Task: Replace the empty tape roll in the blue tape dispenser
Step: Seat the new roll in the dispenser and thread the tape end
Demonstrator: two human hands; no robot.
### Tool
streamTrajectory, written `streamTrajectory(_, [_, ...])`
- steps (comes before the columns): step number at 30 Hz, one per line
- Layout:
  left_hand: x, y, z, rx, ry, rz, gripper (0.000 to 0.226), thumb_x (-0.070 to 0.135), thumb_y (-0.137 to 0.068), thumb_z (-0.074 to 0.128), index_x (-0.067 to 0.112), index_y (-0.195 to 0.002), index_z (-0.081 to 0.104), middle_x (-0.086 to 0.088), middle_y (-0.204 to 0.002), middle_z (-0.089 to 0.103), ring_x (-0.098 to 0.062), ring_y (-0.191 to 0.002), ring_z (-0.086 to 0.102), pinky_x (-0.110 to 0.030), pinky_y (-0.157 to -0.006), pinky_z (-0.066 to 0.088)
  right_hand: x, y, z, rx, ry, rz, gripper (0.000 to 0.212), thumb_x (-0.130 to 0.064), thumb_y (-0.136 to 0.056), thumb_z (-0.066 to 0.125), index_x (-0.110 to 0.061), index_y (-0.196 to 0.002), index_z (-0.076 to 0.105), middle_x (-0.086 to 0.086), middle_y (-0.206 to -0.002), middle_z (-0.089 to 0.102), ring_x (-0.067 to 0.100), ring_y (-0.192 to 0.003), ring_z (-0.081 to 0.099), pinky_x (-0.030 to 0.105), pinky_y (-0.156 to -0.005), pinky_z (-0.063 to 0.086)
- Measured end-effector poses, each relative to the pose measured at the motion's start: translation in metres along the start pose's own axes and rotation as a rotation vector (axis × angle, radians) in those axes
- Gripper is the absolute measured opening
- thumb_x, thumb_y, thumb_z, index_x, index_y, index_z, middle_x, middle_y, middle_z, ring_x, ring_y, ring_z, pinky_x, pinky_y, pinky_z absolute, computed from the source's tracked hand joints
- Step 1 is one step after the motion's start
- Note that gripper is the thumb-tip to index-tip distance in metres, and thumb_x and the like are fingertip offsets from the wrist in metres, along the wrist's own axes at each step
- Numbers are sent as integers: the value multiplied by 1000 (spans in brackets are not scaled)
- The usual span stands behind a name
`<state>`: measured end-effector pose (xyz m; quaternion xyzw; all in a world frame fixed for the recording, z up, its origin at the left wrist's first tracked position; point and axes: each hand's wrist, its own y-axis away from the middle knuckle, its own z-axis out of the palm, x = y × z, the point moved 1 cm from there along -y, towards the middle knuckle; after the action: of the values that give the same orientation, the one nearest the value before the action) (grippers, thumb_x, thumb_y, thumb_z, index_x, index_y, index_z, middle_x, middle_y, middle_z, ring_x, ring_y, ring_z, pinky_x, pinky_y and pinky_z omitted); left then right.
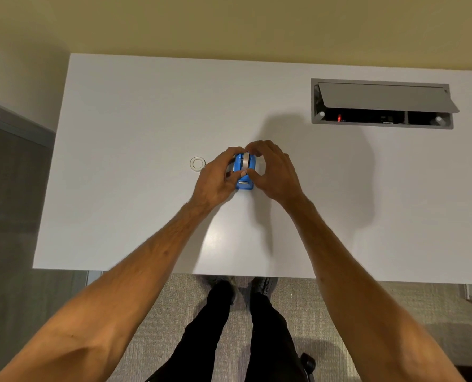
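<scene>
No readable labels. Blue plastic tape dispenser (244,172) sits mid-desk on the smooth white desk (135,128), a tape roll (246,161) seated in it. My left hand (215,177) is curled around its left side, my right hand (273,172) around its right. Clear empty ring core (197,163) lies flat just left.

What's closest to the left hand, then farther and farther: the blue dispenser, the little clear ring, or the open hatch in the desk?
From the left hand:
1. Blue dispenser: touching, held between both hands at mid-desk.
2. Clear ring: lying flat just beyond the hand's outer side.
3. Hatch: far off at the desk's back right, lid propped open.
</scene>
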<state>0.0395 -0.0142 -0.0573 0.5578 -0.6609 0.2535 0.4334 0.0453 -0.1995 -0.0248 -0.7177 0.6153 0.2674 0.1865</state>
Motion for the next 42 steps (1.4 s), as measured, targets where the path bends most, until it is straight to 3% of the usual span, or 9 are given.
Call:
streamTrajectory(6, [-1, -1, 0, 21, 1, -32, 47, 49, -105, 68, 30, -147, 59, 23, -133, 66, 5, -121, 62, 8, -93, 42, -1, 2, 1, 64, 169, -129, 31, -28, -97, 77, -9, -122, 72, 9, -120, 73, 26, -99, 72, 35, -87, 58])
streamTrajectory(14, [-5, -4, -2, -6, 1, -83, 53, 51, -106, 66, 29, -153, 57, 6, -149, 69, -14, -134, 68, 0, -99, 41, 0, 0, 1, 133, 192, -172, 19, -25, -101, 75, -9, -111, 79, 8, -106, 78, 26, -86, 74, 33, -70, 60])
streamTrajectory(16, [-4, -4, -2, -8, -13, -73, 53, 52, -106, 65, 28, -153, 58, 6, -148, 69, -15, -133, 69, -5, -102, 46, 0, -1, 1, 135, 194, -171, 20, -25, -102, 73, -10, -112, 79, 8, -106, 78, 25, -85, 74, 33, -70, 60])
streamTrajectory(18, [-3, -4, -3, -16, -41, -48, 53, 53, -107, 63, 28, -154, 58, 8, -149, 68, -14, -133, 69, -19, -110, 55, 1, 0, 2, 132, 200, -173, 22, -27, -102, 73, -10, -115, 78, 8, -108, 79, 26, -87, 75, 36, -71, 64])
streamTrajectory(22, [-2, -3, -5, -28, -125, -4, 52, 51, -111, 58, 27, -157, 55, 7, -153, 66, -17, -137, 67, -39, -115, 57, 4, 3, 4, 132, 195, -189, 32, -32, -100, 75, -11, -124, 74, 7, -113, 80, 26, -88, 77, 37, -75, 65])
streamTrajectory(26, [-2, -2, -6, -48, -158, -3, 57, 51, -109, 60, 29, -161, 50, 6, -156, 63, -19, -140, 65, -40, -115, 57, 6, 3, 7, 152, 203, -182, 27, -33, -102, 72, -14, -121, 74, 5, -113, 79, 23, -82, 75, 29, -70, 58])
streamTrajectory(30, [-3, -3, -3, 9, -146, 20, 49, 44, -109, 63, 27, -155, 57, 6, -148, 69, -19, -130, 71, -39, -108, 62, 6, 0, 10, 134, 153, -105, 31, -39, -103, 70, -16, -122, 73, 2, -116, 76, 20, -82, 73, 25, -71, 52])
streamTrajectory(38, [-6, -4, -2, 23, -108, 14, 49, 43, -108, 63, 25, -153, 59, 3, -145, 71, -21, -127, 73, -11, -99, 49, 2, -1, 14, 143, 115, -52, 20, -36, -101, 70, -20, -112, 71, -1, -111, 72, 20, -79, 71, 35, -69, 63])
streamTrajectory(42, [-3, -5, -4, 2, -122, 8, 55, 55, -106, 58, 25, -153, 59, 2, -146, 71, -23, -129, 72, -31, -106, 58, 5, 2, 19, 161, 38, 5, 21, -39, -101, 71, -19, -110, 72, -1, -111, 72, 18, -85, 72, 27, -71, 59])
